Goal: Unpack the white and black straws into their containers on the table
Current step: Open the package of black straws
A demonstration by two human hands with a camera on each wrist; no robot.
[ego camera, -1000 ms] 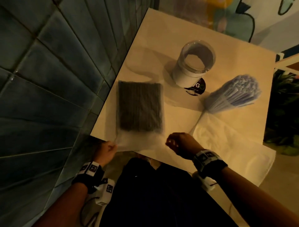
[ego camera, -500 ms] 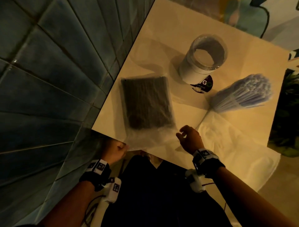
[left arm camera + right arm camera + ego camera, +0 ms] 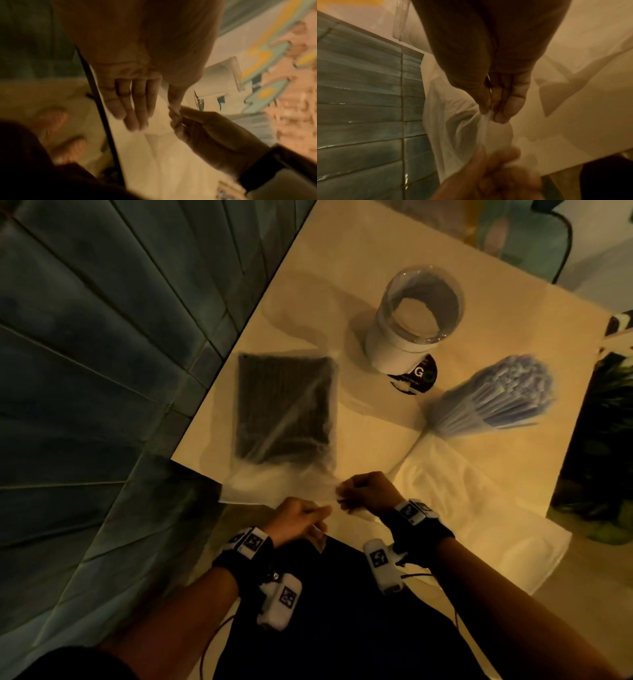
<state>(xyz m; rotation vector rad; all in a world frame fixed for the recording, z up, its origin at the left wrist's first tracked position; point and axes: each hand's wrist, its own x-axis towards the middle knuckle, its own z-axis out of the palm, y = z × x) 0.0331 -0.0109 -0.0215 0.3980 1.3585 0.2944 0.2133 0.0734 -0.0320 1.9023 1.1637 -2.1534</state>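
Hands [image 3: 330, 506] pinching straw bag [image 3: 284, 419] near edge

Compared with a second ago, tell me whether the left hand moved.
Yes: the left hand went right, away from the near corner of the table.

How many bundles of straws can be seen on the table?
2. The black straws, in their plastic bag, lie near the tiled wall. The white straws fan out on the right. None seem hidden.

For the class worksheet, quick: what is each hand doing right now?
Left hand: pinches the open edge of the plastic bag of black straws.
Right hand: fingers pinch the same bag edge.
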